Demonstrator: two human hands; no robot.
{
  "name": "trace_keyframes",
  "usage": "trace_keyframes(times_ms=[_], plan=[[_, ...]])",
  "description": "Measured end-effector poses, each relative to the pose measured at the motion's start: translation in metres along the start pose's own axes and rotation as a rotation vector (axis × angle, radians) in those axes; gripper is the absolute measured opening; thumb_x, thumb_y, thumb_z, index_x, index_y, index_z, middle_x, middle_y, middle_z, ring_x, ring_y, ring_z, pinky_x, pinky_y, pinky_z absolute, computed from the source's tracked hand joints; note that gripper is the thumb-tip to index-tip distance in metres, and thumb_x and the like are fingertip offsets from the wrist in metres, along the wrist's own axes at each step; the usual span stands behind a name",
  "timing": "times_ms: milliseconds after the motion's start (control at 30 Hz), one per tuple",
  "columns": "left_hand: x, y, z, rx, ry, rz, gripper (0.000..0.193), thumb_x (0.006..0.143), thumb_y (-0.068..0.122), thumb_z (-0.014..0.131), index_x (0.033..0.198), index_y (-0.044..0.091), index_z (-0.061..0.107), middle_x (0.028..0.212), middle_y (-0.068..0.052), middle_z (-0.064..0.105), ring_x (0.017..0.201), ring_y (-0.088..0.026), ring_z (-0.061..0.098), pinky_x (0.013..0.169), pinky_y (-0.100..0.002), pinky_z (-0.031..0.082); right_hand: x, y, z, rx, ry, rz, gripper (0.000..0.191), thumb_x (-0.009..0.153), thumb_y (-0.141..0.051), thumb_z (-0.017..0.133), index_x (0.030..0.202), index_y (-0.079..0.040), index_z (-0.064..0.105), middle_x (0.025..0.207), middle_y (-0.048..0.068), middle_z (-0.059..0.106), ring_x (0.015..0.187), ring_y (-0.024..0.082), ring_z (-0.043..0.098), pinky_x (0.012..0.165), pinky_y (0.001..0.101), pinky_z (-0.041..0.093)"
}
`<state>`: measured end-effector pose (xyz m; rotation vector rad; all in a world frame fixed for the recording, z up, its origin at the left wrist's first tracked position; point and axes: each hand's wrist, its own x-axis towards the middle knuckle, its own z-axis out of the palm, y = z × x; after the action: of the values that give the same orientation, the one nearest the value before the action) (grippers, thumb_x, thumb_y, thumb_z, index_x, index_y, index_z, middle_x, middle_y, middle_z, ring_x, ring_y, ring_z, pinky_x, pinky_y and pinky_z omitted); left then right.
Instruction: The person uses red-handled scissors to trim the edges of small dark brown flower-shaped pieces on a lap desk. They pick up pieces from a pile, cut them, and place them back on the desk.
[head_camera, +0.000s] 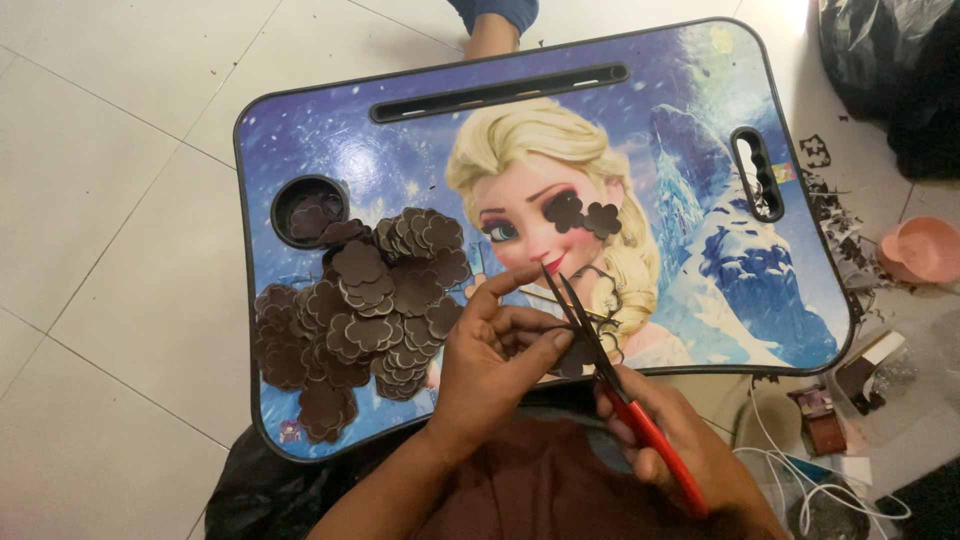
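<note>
Over the lap desk (300, 130): scissor work on brown flower cutouts.
Head view: left hand (490, 360) pinched a dark brown piece (575, 358) at the desk's near edge. Right hand (680, 440) gripped red-handled scissors (600, 345), blades parted at the piece. Pile of brown flower cutouts (365, 310) lay just left; two more cutouts (583, 215) sat mid-desk.
</note>
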<state>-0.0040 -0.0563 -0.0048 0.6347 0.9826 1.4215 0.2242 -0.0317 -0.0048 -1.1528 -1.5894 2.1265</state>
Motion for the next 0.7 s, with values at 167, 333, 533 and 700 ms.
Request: trace_keyframes(times_ms=[167,333,533,700], plan=[[0.0005,0.0009,-0.0017,0.018,0.012,0.017,0.063,0.089,-0.004,0.073,0.146,0.002,0.047,0.099,-0.013,0.073,0.083,-0.011,0.069,0.074,-0.023,0.057,0.0004,-0.0029,-0.0001,-0.059,0.016,0.0,0.109,0.05,-0.098,0.065,0.103,-0.003,0.059,0.07,-0.002,0.043,0.061,0.009,0.037,0.05,0.0253,0.029],[0.0006,0.0034,-0.0016,0.019,0.017,0.031,0.061,0.089,-0.004,0.073,0.145,0.002,0.048,0.099,-0.013,0.073,0.087,-0.013,0.071,0.077,-0.026,0.06,0.0012,-0.0021,-0.0003,-0.086,0.017,-0.016,0.107,0.051,-0.099,0.063,0.1,-0.004,0.059,0.071,-0.003,0.044,0.062,0.009,0.038,0.051,0.0254,0.029],[0.002,0.0019,-0.002,-0.016,0.013,0.068,0.06,0.09,-0.004,0.072,0.144,0.002,0.047,0.099,-0.014,0.072,0.086,-0.015,0.072,0.077,-0.03,0.063,0.002,-0.0004,-0.0032,-0.142,0.014,-0.049,0.105,0.051,-0.099,0.063,0.097,-0.005,0.06,0.07,-0.003,0.046,0.062,0.009,0.039,0.052,0.0255,0.03],[0.0042,-0.0043,-0.0054,0.029,0.047,0.117,0.059,0.092,-0.002,0.072,0.145,0.0,0.046,0.098,-0.013,0.072,0.083,-0.016,0.072,0.073,-0.03,0.061,0.0029,0.0037,-0.006,-0.124,-0.006,-0.024,0.103,0.052,-0.097,0.065,0.095,-0.004,0.058,0.069,-0.004,0.045,0.062,0.009,0.039,0.052,0.0263,0.031]])
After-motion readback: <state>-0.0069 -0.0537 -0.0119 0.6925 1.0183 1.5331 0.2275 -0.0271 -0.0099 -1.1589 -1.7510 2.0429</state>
